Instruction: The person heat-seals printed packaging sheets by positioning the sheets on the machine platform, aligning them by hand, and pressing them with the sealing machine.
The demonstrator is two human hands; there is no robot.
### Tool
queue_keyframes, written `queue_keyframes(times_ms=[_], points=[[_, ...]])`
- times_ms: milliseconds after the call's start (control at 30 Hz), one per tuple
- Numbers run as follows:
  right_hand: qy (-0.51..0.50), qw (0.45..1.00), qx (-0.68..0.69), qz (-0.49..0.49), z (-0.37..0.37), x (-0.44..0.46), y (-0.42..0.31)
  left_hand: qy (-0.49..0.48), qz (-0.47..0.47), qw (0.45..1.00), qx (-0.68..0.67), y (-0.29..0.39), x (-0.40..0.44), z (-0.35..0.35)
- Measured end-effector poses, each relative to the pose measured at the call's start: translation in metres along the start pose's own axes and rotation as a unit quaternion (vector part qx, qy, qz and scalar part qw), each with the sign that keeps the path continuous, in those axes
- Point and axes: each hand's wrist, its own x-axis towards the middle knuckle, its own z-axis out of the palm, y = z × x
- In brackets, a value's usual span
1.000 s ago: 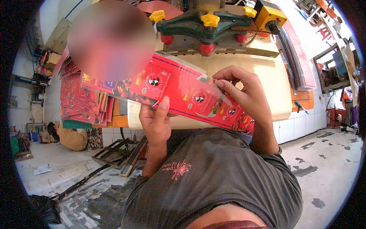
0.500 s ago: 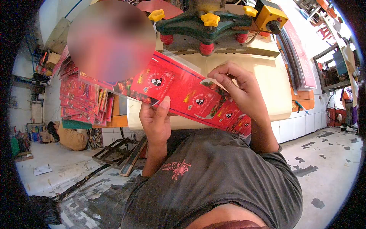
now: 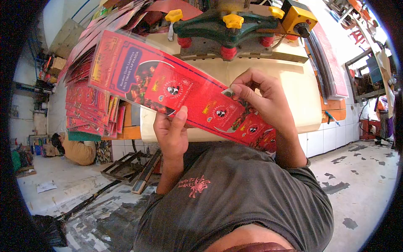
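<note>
Right in front of the green press, a cream work surface spreads toward me, and patchy grey floor shows beyond its right side. Left of the press, glossy red prints are heaped in uneven layers. Far left of it, a crumpled black bag lies on the floor, contents hidden. Between press and me, the red strip, long, flat and shiny with clear edges, slants over the surface; my left hand clamps its near edge, my right hand pinches its far edge.
</note>
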Motion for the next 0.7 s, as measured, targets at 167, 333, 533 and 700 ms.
queue_keyframes(times_ms=[167, 333, 533, 700], points=[[0.007, 1.0, 0.03, -0.001, 0.003, 0.001, 0.0, -0.014, -0.009, 1.0, -0.004, 0.0, -0.002, -0.002], [-0.003, 0.999, 0.034, -0.002, 0.003, 0.002, 0.003, -0.006, -0.013, 0.999, 0.035, -0.006, -0.003, 0.0], [0.01, 1.0, -0.014, -0.001, 0.005, 0.002, -0.002, -0.012, -0.026, 0.999, 0.018, -0.001, -0.004, 0.009], [0.04, 0.993, -0.091, -0.065, 0.007, 0.0, 0.003, 0.0, -0.032, 0.999, 0.022, 0.0, -0.002, 0.014]])
